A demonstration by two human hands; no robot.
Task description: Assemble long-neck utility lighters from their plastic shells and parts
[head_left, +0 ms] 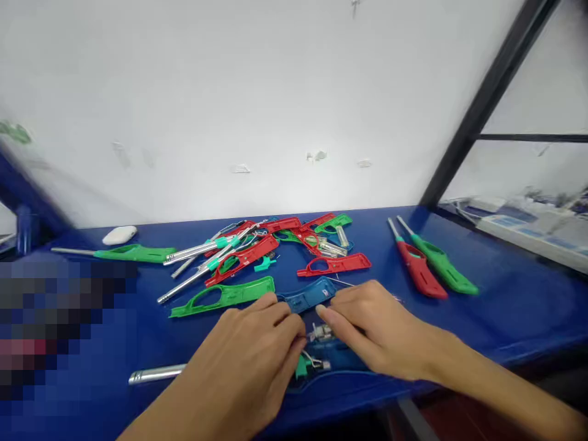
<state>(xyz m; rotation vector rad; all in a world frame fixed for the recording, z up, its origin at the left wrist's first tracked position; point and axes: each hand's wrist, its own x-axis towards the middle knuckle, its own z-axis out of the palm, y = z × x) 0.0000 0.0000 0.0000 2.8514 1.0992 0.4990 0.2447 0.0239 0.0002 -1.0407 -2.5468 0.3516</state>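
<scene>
My left hand (269,349) is closed beside a small clear and metal part (320,332); what its fingertips pinch is too small to make out. On the other side of that part, my right hand (362,324) has its thumb and fingers pressed together, their contents hidden. Below them lies a blue casing, with a green piece (302,366), white wires and a small metal-tipped part in it. A silver tube (156,373) sticks out to the left under my left hand. Just behind my hands are a blue half shell (310,295) and a green half shell (234,296).
Red shells (337,264), green shells and silver tubes (197,278) lie piled at the back centre. A red lighter (420,269) and a green lighter (443,263) lie right. At left are another green lighter (133,253) and a white case (119,235). A power strip (528,236) sits far right.
</scene>
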